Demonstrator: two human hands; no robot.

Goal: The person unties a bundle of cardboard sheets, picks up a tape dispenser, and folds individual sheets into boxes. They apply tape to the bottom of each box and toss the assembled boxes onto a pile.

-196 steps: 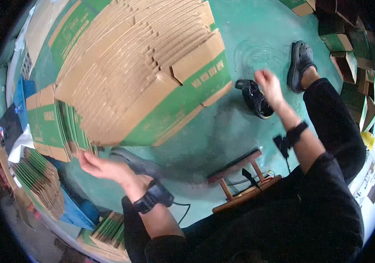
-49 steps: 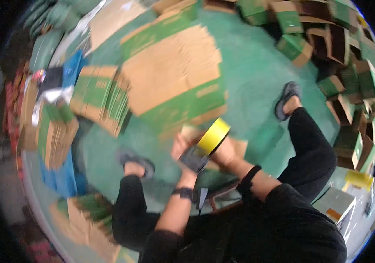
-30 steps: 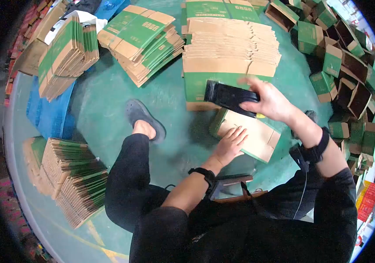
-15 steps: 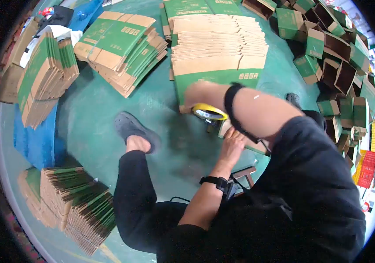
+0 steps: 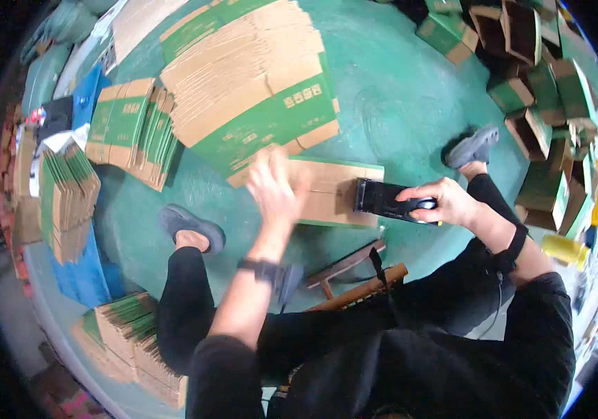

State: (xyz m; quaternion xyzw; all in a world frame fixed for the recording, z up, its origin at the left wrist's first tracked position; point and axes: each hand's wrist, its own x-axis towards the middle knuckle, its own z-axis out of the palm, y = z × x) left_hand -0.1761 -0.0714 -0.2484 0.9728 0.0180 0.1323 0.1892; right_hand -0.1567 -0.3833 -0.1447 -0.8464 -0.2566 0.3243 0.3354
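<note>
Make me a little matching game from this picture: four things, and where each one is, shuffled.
Things:
1. black handheld tape dispenser
2. brown-and-green cardboard box
3. yellow cylindrical roll
4. brown wooden frame

Places:
A. between the person's black-trousered legs
B. one end partly covered by the dispenser
C. near the picture's right edge
D. in the right hand

Pairs: 1-D, 2-B, 3-C, 4-A

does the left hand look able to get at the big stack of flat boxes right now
Probably yes: the left hand appears close to the big stack, with nothing visible blocking the way. It is blurred, so contact is unclear; the right hand holds the tape dispenser.
</note>
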